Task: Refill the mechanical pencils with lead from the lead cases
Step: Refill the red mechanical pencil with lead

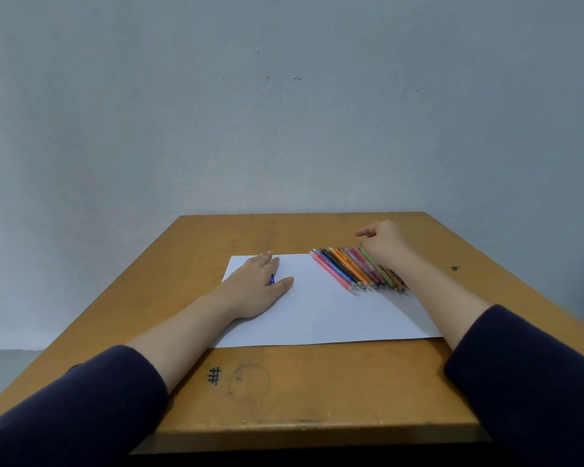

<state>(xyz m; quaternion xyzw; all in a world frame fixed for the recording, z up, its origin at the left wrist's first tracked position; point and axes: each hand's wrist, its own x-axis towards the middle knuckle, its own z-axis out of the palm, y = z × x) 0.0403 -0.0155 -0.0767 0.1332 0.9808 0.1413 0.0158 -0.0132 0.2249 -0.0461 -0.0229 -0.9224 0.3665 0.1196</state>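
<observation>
Lying fanned, slim pencils (358,273); flat rectangular paper (324,315)

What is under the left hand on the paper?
Only a small blue piece shows between thumb and fingers of the left hand, which lies flat on the white paper. The palm covers the rest, so what it is cannot be told.

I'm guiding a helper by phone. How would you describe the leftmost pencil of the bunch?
On the wooden table lies a white sheet of paper; a slanted row of coloured pencils rests on its right part, partly under the right hand. Take the pink pencil at the row's left edge, the only one with bare paper to its left.
</observation>
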